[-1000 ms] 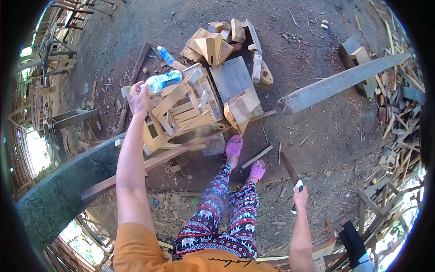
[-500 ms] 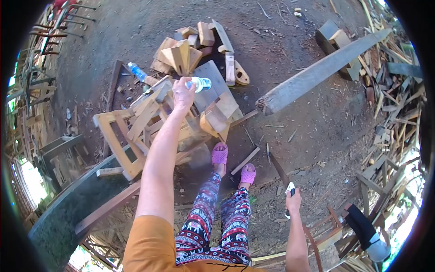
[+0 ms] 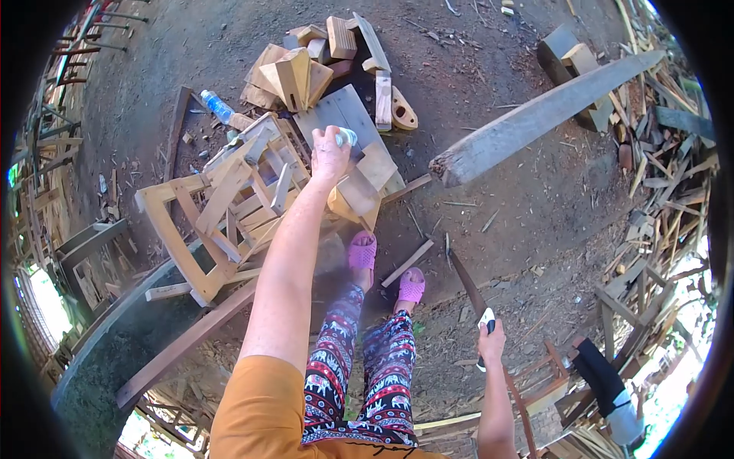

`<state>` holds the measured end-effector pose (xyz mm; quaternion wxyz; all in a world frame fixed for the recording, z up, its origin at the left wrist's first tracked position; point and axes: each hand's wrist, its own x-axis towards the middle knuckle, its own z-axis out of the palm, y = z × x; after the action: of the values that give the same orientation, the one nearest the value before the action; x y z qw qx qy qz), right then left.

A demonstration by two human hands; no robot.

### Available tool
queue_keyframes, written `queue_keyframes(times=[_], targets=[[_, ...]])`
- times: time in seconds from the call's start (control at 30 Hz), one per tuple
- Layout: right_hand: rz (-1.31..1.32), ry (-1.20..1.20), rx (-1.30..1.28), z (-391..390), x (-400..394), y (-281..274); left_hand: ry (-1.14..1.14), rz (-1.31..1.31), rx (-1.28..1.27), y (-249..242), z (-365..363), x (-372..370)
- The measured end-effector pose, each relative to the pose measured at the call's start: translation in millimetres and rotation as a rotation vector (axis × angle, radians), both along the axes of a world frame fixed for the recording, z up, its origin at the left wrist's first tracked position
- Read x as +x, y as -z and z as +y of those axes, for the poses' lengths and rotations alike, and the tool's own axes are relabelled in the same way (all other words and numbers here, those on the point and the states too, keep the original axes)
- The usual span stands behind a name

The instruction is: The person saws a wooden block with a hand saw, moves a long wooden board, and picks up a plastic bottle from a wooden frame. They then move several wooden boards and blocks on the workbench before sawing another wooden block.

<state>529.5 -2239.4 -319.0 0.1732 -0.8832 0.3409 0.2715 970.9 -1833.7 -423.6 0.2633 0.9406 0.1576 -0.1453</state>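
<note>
My left hand [image 3: 330, 157] is wrapped round a clear plastic bottle [image 3: 346, 138], held above a grey board [image 3: 348, 111] and wooden blocks; the hand hides part of the bottle. At the lower right, my right hand [image 3: 492, 340] grips the white and black handle of a handsaw [image 3: 468, 283], its blade pointing up and to the left over the dirt. Beside my left forearm lies a heap of pale wooden frames [image 3: 164, 229]. Angular wood blocks [image 3: 294, 80] are piled beyond the bottle.
A long grey beam [image 3: 535, 118] lies across the right side. Another bottle [image 3: 217, 106] with a blue label is on the ground at the upper left. Scrap wood [image 3: 680, 199] lines the right edge. A short stick [image 3: 407, 262] lies near my pink sandals.
My left hand has moved slightly right with the bottle, which now shows less beyond the fingers. The view has shifted a little. My right hand keeps hold of the saw.
</note>
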Motion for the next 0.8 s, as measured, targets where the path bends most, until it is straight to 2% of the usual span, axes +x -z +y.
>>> queue_keyframes(times=[0.17,0.23,0.3,0.4,0.5,0.57,0.6,0.7,0.8], targets=[[-0.112,-0.152,-0.022,3,7,-1,0.063,-0.130,-0.173,-21,17,-18],[0.009,-0.010,-0.002,1,4,4,0.074,-0.200,-0.268,-49,25,-32],[0.017,-0.025,-0.004,-4,-1,9,0.068,-0.302,-0.219,-79,41,-49],[0.053,-0.007,-0.002,-6,13,0,0.019,-0.487,-0.045,-99,85,-75],[0.098,0.041,0.022,0,26,-3,-0.112,-0.445,0.014,-115,140,-99],[0.036,-0.076,0.003,-24,-4,23,-0.113,-0.391,0.369,-117,171,-112],[0.034,-0.087,0.003,-24,-2,23,-0.124,-0.390,0.371,-116,180,-117],[0.032,-0.148,-0.012,-20,3,19,-0.149,-0.080,0.469,-114,206,-119],[0.052,-0.093,-0.030,-10,14,12,-0.059,-0.047,0.462,-109,213,-113]])
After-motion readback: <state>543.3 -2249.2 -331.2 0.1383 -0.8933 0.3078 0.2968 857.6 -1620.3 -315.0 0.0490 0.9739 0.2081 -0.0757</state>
